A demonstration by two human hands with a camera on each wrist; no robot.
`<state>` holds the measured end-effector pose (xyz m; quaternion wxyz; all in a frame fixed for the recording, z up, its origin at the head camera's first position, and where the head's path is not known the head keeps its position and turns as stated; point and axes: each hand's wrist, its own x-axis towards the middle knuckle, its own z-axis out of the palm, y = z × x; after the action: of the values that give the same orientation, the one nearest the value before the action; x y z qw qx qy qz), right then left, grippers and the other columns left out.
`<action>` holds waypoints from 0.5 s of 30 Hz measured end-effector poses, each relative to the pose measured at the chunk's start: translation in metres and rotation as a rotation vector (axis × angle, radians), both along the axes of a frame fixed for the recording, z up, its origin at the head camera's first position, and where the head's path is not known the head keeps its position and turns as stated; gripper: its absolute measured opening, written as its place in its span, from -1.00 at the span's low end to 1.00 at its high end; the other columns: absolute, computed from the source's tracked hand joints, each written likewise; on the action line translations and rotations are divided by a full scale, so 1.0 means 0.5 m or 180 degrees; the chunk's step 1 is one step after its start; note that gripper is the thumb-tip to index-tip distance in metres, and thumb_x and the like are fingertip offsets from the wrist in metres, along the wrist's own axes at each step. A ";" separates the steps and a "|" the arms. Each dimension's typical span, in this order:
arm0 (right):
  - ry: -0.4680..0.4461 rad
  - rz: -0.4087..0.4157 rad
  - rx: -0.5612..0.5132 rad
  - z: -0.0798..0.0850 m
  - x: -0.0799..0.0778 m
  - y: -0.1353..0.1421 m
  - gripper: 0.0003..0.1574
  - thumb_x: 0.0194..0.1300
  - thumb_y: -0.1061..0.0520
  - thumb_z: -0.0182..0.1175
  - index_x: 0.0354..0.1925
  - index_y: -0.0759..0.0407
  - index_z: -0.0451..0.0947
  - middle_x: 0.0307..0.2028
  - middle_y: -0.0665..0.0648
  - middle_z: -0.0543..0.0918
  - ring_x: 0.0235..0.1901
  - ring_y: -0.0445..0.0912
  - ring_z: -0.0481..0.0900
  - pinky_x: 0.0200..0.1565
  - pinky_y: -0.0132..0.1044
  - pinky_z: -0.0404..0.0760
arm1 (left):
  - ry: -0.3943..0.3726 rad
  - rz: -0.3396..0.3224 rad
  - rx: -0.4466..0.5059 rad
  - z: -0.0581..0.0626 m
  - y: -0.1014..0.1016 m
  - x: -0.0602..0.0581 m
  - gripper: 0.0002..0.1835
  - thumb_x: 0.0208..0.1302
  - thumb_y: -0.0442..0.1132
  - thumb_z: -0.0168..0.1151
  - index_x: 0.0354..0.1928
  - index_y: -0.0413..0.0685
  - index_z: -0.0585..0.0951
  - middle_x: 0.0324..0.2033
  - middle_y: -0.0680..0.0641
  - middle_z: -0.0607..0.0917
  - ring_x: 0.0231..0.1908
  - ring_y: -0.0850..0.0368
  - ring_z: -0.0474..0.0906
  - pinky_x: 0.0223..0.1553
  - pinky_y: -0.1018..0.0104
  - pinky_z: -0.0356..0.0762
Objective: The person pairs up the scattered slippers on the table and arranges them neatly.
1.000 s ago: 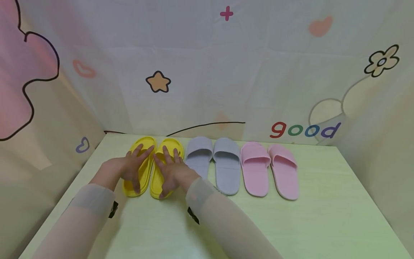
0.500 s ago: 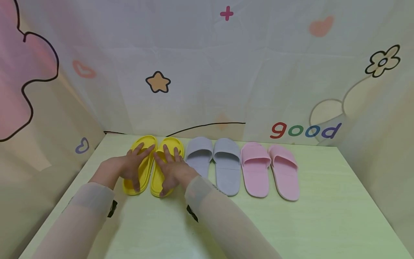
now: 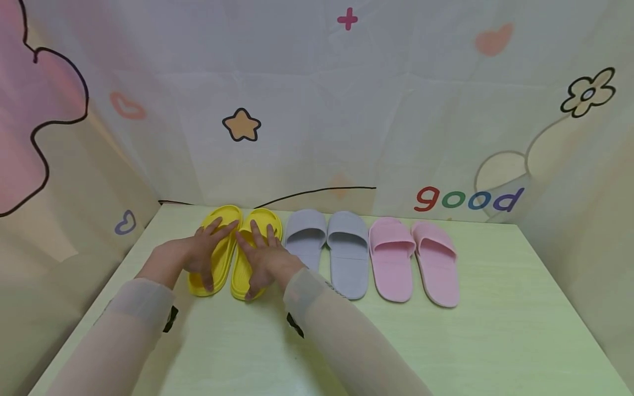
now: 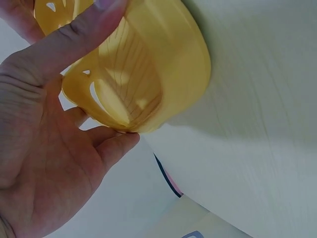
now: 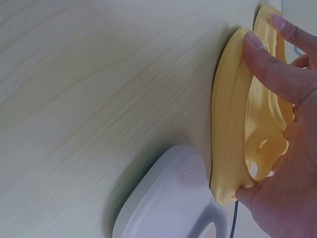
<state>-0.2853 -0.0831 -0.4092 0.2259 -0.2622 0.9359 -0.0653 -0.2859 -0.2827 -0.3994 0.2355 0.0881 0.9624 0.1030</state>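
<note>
Two yellow slippers lie side by side at the left of the row in the head view. Over the left slipper (image 3: 221, 264), my left hand (image 3: 200, 256) is spread, its fingers reaching toward the strap. Its thumb overlaps the slipper (image 4: 190, 64) in the left wrist view, where other fingertips meet the edge. My right hand (image 3: 266, 261) lies spread across the right slipper (image 3: 240, 278). In the right wrist view its thumb (image 5: 267, 69) rests on this yellow slipper's side (image 5: 227, 124), and another fingertip touches the rim near the strap. The hands partly hide both slippers.
A grey slipper pair (image 3: 349, 275) stands just right of the yellow one, partly behind my right forearm. Farther right is a pink pair (image 3: 391, 275). All are on a pale table (image 3: 495, 330), with a printed curtain (image 3: 317, 137) behind its back edge.
Both yellow slippers have slid slightly toward the curtain at the back, with my hands on them. The grey and pink slippers look the same.
</note>
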 end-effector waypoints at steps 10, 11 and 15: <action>0.0103 0.0041 -0.0049 -0.007 -0.003 0.004 0.82 -0.13 -0.33 0.66 0.63 -0.46 -0.52 0.63 -0.02 -0.68 0.66 0.15 -0.52 0.63 0.09 -0.06 | 0.0017 0.0026 0.0121 -0.003 -0.008 0.002 0.71 -0.35 -0.03 0.81 0.67 0.35 -0.35 0.64 -0.30 -0.38 0.56 -0.57 -0.26 0.16 -0.71 0.26; 0.0136 0.0063 -0.0044 -0.008 -0.003 0.003 0.83 -0.14 -0.34 0.66 0.63 -0.45 -0.53 0.63 0.00 -0.68 0.66 0.16 -0.52 0.64 0.07 -0.10 | 0.0018 0.0018 0.0131 -0.003 -0.009 0.001 0.71 -0.36 -0.02 0.81 0.67 0.34 -0.35 0.64 -0.30 -0.38 0.55 -0.58 -0.27 0.16 -0.72 0.25; 0.0248 0.0107 -0.0013 -0.011 -0.004 0.003 0.86 -0.17 -0.37 0.66 0.63 -0.42 -0.55 0.64 0.04 -0.65 0.66 0.18 -0.47 0.65 0.03 -0.20 | 0.0006 0.0018 0.0129 -0.005 -0.012 -0.002 0.73 -0.37 0.00 0.81 0.67 0.33 -0.37 0.64 -0.29 -0.41 0.55 -0.60 -0.33 0.16 -0.74 0.22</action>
<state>-0.2873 -0.0818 -0.4146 0.1898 -0.2808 0.9393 -0.0532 -0.2868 -0.2885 -0.4022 0.2325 0.0902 0.9606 0.1230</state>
